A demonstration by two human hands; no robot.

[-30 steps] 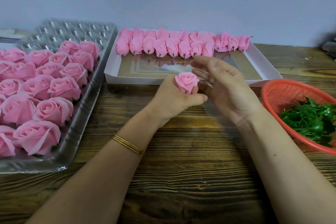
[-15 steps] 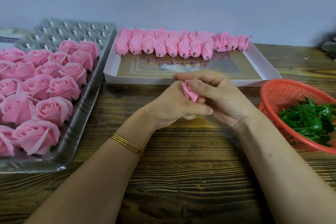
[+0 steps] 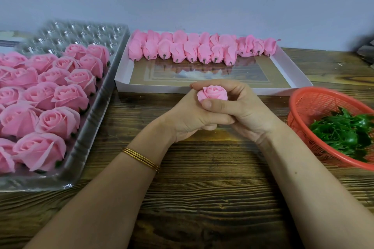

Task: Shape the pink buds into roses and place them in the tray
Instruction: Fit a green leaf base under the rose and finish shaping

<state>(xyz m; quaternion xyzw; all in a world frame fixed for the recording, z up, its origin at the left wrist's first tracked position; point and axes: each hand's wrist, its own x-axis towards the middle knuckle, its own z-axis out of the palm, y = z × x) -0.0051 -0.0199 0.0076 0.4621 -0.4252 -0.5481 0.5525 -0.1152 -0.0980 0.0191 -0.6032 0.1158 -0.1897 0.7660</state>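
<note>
Pink bud [image 3: 212,93] is gripped by left hand [image 3: 190,117]. Right hand [image 3: 242,107], open a second ago, is now curled round it. Shaping is judged unfinished.

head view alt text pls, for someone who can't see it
The left hand and right hand hold a pink bud between them over a wooden table. At left a clear tray holds finished roses. Behind, a white box holds a row of buds, and a red basket of green leaves sits at right.
</note>
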